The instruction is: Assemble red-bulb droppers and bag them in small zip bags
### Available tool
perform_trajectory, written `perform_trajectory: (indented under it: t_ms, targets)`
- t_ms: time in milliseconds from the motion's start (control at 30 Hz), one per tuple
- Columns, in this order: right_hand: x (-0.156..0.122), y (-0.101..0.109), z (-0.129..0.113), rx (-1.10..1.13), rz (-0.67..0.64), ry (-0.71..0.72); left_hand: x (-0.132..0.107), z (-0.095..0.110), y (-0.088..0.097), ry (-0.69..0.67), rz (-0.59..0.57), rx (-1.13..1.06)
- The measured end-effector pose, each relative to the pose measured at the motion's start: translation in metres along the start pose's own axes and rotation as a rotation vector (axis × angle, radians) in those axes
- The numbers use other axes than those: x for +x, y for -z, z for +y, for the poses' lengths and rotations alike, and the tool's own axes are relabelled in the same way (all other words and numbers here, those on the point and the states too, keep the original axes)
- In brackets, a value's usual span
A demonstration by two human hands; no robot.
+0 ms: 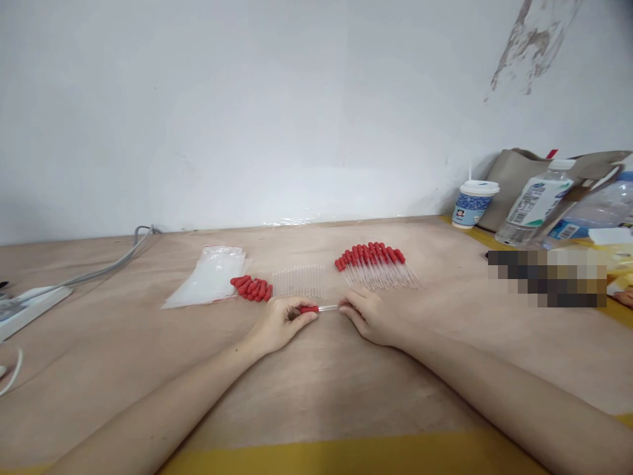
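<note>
My left hand (277, 324) pinches a red rubber bulb (309, 309) between thumb and fingers. My right hand (370, 318) closes on the far end of a clear glass dropper tube (328, 308), whose other end meets the bulb. Just beyond my left hand lies a small heap of loose red bulbs (252, 289). Beside it, a row of bare glass tubes (299, 281) is laid out in parallel. Past my right hand, several droppers (373, 257) with red bulbs fitted on their tubes lie side by side, bulbs toward the wall.
Clear plastic bags (210, 274) lie stacked left of the bulbs. Farther left are a grey cable (119, 259) and a white power strip (37, 310). At the right stand a paper cup (472, 204) with a straw, a plastic bottle (537, 204) and a grey bag (499, 188).
</note>
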State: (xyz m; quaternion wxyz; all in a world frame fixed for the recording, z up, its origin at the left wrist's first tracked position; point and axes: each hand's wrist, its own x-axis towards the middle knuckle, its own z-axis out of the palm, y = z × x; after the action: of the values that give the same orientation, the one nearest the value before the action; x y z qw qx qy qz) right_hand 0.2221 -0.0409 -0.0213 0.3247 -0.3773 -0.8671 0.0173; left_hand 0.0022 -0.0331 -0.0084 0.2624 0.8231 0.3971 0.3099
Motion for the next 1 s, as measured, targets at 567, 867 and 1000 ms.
perform_trajectory:
  t_ms: [567,867,1000]
  targets:
    - [0.005,-0.013,-0.007,-0.042,0.022,0.052,-0.002,-0.009,-0.006,-0.009,0.027,-0.118]
    - [0.011,0.010,-0.017,-0.199,-0.116,0.029,0.001,-0.001,-0.003,-0.033,0.047,-0.007]
    - [0.016,0.020,-0.006,-0.148,-0.104,-0.140,0.003,-0.004,-0.001,0.008,0.083,0.055]
